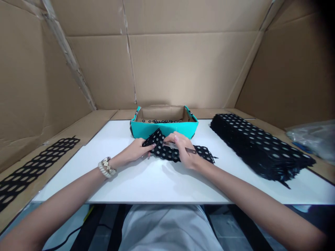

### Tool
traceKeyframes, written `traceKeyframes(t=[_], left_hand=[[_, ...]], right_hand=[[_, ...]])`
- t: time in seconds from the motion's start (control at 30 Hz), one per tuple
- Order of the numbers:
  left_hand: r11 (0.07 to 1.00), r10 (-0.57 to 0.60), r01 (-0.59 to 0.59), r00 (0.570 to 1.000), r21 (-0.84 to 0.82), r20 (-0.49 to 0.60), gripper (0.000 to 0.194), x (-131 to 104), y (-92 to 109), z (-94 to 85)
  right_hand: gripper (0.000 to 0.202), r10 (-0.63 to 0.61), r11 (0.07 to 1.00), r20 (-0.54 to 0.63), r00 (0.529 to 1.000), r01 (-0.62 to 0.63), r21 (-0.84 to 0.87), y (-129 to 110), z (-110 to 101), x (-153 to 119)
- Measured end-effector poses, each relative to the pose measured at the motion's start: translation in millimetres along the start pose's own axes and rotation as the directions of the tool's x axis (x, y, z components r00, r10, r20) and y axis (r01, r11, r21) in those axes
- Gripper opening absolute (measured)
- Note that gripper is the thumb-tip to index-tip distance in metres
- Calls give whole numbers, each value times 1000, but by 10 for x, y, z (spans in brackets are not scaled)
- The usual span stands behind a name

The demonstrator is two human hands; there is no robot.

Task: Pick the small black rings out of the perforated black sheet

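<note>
Across the middle of the white table lies a black sheet dotted with rows of round pale rings or holes, partly raised at its left end. My left hand pinches that raised end between thumb and fingers. In my right hand is a slim flat metal tool, its tip against the sheet; whether it has one blade or two, I cannot tell. Just behind both hands stands a teal cardboard box, open at the top, with small black rings inside.
On the right rests a thick stack of similar black perforated sheets. A single black strip with open holes lies on cardboard at the left. Cardboard walls enclose the white table. Clear plastic sits at far right.
</note>
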State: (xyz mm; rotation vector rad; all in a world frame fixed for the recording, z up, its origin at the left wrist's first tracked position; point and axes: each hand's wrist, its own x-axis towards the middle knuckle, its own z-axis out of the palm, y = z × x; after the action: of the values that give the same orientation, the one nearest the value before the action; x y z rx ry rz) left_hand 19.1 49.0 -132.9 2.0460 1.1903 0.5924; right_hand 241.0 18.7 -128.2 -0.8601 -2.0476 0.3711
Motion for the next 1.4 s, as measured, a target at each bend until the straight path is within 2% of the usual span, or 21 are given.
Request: traceKeyframes(t=[0.13,0.23,0.33,0.43,0.63,0.8,0.87,1.07,1.27,1.4], left_hand=[[999,-46,46,999,-10,6,58,2,-32,2],[998,-60,60,998,-13,6,57,12,-59,-2],[998,-69,70,997,-11,23,58,25,-78,-11],[999,-53,53,998,-12,27,57,35,-83,-16],[998,-61,62,998,-17,28,56,32,-70,-17],[996,-81,81,996,25,26,54,11,-27,-34],[996,-89,88,996,25,17,54,-1,3,-40],[981,-189,192,980,-39,65,55,-36,79,-46],[978,-186,193,979,-80,81,54,-32,74,-47],[975,-198,205,977,-83,85,54,-40,89,-51]], right_hand=[[35,18,995,95,995,-27,96,14,35,-11],[24,56,982,116,992,-75,172,51,80,8],[28,99,957,150,984,-136,258,105,116,36],[32,87,937,213,973,-152,315,150,127,47],[28,18,933,259,966,-110,344,152,71,53],[20,-107,963,265,958,33,268,154,-6,98],[19,-77,961,270,960,0,276,170,-3,102],[26,132,891,251,959,-226,393,222,119,55],[28,190,844,250,949,-288,452,264,157,42],[27,188,850,251,950,-285,443,272,162,40]])
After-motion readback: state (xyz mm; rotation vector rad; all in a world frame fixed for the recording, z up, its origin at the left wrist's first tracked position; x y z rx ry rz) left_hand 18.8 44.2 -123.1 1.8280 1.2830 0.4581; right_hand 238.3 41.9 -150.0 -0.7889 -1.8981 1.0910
